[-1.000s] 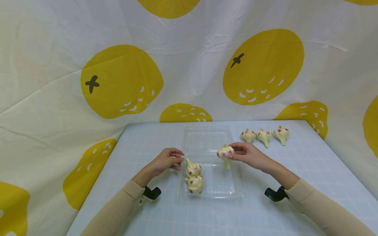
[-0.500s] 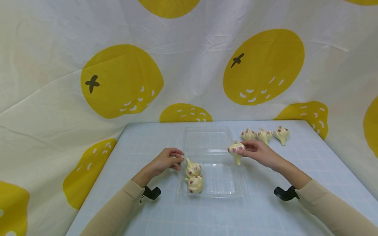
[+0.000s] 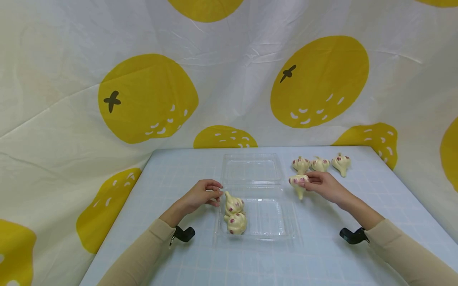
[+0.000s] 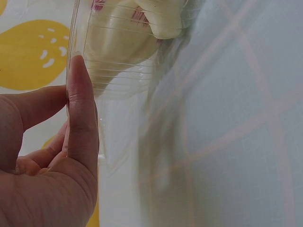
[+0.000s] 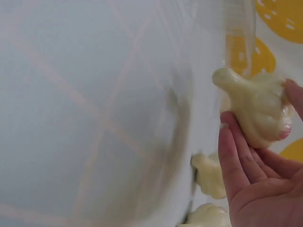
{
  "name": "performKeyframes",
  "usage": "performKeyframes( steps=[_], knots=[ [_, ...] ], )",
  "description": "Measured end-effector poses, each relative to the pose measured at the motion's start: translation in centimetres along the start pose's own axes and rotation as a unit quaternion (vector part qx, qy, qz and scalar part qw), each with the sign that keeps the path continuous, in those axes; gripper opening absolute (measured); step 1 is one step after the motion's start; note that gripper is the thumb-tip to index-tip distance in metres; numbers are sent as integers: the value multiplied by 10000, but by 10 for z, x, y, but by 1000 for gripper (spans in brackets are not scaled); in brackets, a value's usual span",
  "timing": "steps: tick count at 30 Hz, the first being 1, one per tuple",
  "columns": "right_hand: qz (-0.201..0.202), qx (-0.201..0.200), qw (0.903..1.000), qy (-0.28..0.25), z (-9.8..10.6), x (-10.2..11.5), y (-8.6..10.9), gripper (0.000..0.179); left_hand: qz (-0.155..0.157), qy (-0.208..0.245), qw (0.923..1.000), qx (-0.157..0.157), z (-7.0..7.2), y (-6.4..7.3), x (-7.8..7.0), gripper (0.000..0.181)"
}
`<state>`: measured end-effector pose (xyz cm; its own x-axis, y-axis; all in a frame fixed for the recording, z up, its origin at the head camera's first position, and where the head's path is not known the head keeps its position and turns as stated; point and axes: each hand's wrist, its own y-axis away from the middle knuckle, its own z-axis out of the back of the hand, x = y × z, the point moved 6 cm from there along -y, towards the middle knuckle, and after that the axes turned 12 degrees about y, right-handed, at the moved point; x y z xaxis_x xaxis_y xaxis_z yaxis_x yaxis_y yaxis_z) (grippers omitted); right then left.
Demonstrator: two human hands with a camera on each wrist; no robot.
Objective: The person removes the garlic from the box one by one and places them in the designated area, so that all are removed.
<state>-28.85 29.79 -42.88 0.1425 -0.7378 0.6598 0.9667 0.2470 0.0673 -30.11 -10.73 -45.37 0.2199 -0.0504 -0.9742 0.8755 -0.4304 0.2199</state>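
A clear plastic clamshell container (image 3: pixel 266 217) lies with its lid (image 3: pixel 250 171) folded back. Two pale garlic bulbs with purple marks, a rear one (image 3: pixel 234 204) and a front one (image 3: pixel 237 223), sit along its left side. My left hand (image 3: pixel 203 193) pinches the container's left rim between thumb and fingers, as the left wrist view shows close up. Just beyond the container's right edge, my right hand (image 3: pixel 325 186) holds another garlic bulb (image 3: pixel 298 182) above the table, stem downward in the head view. The right wrist view shows thumb and fingertips on opposite sides of this garlic bulb (image 5: pixel 260 109).
At the back right of the table (image 3: pixel 250 264), three more garlic bulbs stand in a row: left (image 3: pixel 300 163), middle (image 3: pixel 320 163) and right (image 3: pixel 341 162). A white curtain (image 3: pixel 236 79) with yellow fruit prints hangs behind and beside the table.
My right hand has carried its garlic bulb rightward, from over the container to beyond its right edge, close in front of the back row. My left hand stays at the rim.
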Motion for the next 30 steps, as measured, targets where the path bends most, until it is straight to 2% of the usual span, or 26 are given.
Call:
performKeyframes(
  steps=[4,13,18,30],
  knots=[
    [-85,10,10000,-29,0,-9,-3,69,-25,-38,10000,34,0,0,-1,32],
    [-493,155,9987,6,-1,-30,-8,62,-71,-41,9999,69,0,-2,-2,32],
    [-699,197,9973,82,-2,-36,-6,68,-16,-53,9999,86,1,-2,0,34],
    [-656,309,9974,13,-8,-38,-7,66,14,-149,9999,68,2,-3,4,36]
  ],
)
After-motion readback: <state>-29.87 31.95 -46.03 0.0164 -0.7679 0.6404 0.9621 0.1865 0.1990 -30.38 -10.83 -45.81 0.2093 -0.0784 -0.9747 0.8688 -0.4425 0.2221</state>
